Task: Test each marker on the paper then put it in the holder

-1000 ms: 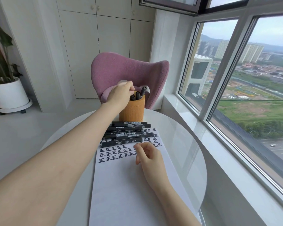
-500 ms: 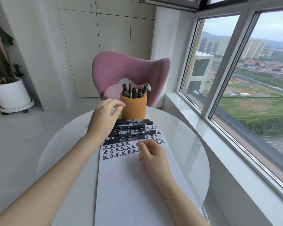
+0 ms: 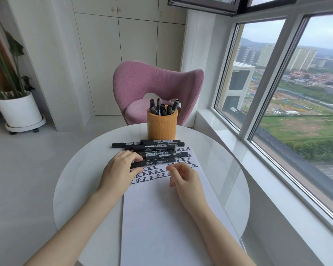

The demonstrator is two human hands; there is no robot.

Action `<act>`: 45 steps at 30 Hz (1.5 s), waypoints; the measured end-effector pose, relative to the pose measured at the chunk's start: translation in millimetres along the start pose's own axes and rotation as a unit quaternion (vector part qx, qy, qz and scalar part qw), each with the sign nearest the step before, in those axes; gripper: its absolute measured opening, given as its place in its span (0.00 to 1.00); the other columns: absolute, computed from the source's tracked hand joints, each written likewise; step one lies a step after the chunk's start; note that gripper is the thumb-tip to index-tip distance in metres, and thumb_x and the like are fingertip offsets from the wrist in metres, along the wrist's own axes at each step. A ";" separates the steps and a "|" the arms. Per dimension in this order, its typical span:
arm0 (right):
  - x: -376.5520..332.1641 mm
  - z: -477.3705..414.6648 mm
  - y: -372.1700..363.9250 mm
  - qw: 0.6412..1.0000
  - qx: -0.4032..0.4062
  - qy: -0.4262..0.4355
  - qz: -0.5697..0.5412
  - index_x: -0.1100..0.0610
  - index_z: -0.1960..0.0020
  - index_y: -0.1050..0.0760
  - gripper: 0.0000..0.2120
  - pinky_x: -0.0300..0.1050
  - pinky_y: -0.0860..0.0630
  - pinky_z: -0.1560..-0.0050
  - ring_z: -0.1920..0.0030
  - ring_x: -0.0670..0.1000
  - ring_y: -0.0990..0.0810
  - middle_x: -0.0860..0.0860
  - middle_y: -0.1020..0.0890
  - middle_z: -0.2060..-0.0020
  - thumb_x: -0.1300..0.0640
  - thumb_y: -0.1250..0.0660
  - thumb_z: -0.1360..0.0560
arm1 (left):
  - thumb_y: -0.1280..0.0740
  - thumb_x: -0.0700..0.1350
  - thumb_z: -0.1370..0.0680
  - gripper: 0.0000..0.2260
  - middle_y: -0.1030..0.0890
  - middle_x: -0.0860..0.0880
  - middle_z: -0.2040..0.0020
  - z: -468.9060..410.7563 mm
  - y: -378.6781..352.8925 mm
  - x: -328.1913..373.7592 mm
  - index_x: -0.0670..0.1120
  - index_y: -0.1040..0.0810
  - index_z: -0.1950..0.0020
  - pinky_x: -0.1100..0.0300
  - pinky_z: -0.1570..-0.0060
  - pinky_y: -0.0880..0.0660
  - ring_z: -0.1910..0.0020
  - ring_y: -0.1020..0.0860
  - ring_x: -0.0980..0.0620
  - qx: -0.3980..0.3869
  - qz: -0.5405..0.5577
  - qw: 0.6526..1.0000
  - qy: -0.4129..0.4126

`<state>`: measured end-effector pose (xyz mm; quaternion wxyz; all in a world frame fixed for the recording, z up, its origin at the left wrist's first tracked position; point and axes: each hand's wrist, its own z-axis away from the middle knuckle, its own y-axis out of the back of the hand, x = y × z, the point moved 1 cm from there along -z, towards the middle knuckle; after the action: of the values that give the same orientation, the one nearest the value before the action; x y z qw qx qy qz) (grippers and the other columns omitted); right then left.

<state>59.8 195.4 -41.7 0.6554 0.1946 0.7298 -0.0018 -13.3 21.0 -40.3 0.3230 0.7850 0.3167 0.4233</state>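
Several black markers (image 3: pixel 152 150) lie in a pile across the far end of a white paper sheet (image 3: pixel 161 217) marked with rows of black characters. Behind them stands an orange cylindrical holder (image 3: pixel 162 124) with several markers upright in it. My left hand (image 3: pixel 119 171) rests on the left end of the nearest marker (image 3: pixel 158 162), fingers over it and thumb under it. My right hand (image 3: pixel 183 175) lies on the paper just right of centre, fingers loosely curled, holding nothing.
The round white table (image 3: pixel 81 179) fills the middle. A pink chair (image 3: pixel 156 87) stands behind it. A potted plant in a white pot (image 3: pixel 17 110) is at the far left. A window ledge (image 3: pixel 258 169) and large windows run along the right.
My left hand left the holder, drew back toward me and came down onto the nearest marker in the pile. My right hand stayed on the paper.
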 end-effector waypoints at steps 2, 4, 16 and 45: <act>0.2 -0.2 0.0 1.000 0.001 0.000 0.001 0.58 0.54 0.23 0.08 0.36 0.36 0.71 0.72 0.46 0.31 0.46 0.26 0.75 0.55 0.37 0.21 | 0.26 0.43 0.30 0.09 0.22 0.53 0.54 -0.7 -1.5 -1.2 0.48 0.19 0.50 0.58 0.50 0.29 0.49 0.25 0.51 -0.013 0.012 1.000 0.008; 0.0 -0.5 0.0 1.000 0.003 0.001 0.002 0.58 0.54 0.23 0.07 0.36 0.36 0.71 0.72 0.46 0.31 0.47 0.26 0.75 0.56 0.37 0.21 | 0.27 0.42 0.29 0.08 0.24 0.53 0.57 -0.1 -2.7 -0.5 0.48 0.19 0.51 0.58 0.51 0.29 0.51 0.24 0.51 -0.024 0.025 0.999 0.013; -11.1 3.4 2.3 0.996 -0.015 0.010 -0.090 0.55 0.61 0.26 0.13 0.36 0.37 0.67 0.74 0.43 0.33 0.48 0.28 0.75 0.46 0.32 0.25 | 0.34 0.38 0.24 0.09 0.21 0.58 0.53 30.7 1.8 34.0 0.53 0.25 0.53 0.73 0.50 0.30 0.53 0.23 0.66 -0.076 0.243 0.967 0.014; -19.0 7.4 3.6 0.987 -0.068 0.066 -0.131 0.53 0.72 0.32 0.22 0.46 0.35 0.67 0.70 0.55 0.32 0.47 0.29 0.79 0.59 0.39 0.19 | 0.40 0.53 0.23 0.13 0.36 0.46 0.71 41.0 2.0 60.3 0.46 0.27 0.61 0.67 0.76 0.42 0.74 0.41 0.55 -0.195 0.396 0.897 0.033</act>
<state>69.2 191.4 -23.7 0.6117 0.0521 0.7890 -0.0254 49.4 56.5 -28.8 0.2645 0.7526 -0.0983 0.5949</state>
